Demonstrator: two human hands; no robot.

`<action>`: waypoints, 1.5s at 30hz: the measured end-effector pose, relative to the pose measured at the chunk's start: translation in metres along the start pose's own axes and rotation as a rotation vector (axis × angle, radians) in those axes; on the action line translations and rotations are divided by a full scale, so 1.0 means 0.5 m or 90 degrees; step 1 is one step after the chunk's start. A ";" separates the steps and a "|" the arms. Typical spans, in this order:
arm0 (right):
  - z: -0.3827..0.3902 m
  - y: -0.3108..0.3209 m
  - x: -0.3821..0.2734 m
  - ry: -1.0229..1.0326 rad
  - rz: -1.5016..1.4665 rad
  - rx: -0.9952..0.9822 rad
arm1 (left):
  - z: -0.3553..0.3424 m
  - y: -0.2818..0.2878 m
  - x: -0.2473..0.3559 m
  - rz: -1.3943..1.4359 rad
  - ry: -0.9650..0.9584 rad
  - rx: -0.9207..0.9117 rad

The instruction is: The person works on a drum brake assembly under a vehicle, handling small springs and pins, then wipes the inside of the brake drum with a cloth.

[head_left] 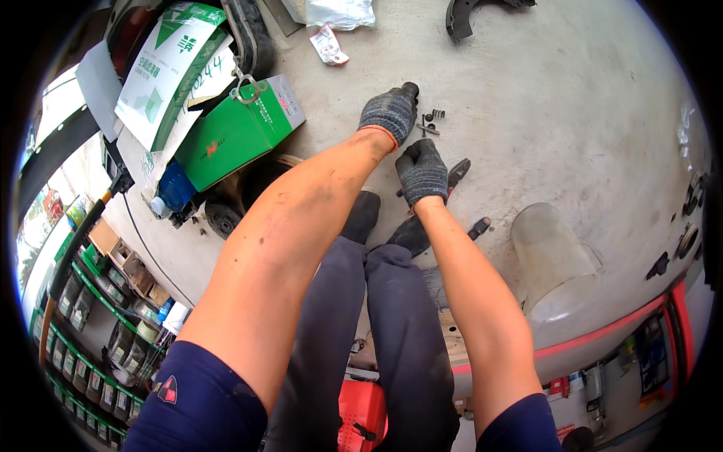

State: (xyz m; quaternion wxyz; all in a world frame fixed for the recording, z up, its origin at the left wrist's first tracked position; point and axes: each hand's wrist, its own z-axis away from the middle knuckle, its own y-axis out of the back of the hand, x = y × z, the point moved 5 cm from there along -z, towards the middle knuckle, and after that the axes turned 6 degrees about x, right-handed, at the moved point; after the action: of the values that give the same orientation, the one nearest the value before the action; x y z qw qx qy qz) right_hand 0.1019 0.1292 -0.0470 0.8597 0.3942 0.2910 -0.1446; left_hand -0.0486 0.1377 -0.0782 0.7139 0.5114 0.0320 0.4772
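The spring point(439, 114), a dark metal coil, lies on the floor point(602, 135) just beyond the gloved hands, on its side. Beside it lies a pin point(428, 129), thin and straight, with smaller dark bits. The step in hand is judged to be handling of these small parts; taking up the spring would call for a fingertip pinch, made clumsy by thick knit.

The left hand point(388, 113), in ribbed grey knit with an orange cuff, is curled, a dark end showing at its fingers; whether this is glove or a held part cannot be told. The right hand point(423, 172) is closed narrow, contents hidden, near a dark tool point(458, 172).

Outward: a glossy green carton point(233, 139), a cloudy plastic jug point(553, 260) on its side, and a curved, dark shoe-shaped part point(461, 21).
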 end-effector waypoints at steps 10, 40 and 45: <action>0.226 0.337 -0.075 -0.339 -0.616 0.120 | 0.255 0.188 0.152 0.952 0.403 -0.376; 1.250 1.362 -0.976 0.332 0.154 0.732 | 1.212 1.248 1.087 1.264 -0.301 -0.804; 1.348 1.406 -0.921 0.073 -0.543 0.618 | 1.269 1.275 1.153 1.094 -0.190 -0.858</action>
State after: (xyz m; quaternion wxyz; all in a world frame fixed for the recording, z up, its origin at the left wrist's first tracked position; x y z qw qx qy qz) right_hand 0.3350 0.0795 1.0036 0.4337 0.5951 0.3689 -0.5672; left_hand 0.1895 0.1191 0.9633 0.2735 -0.0786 -0.6879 0.6677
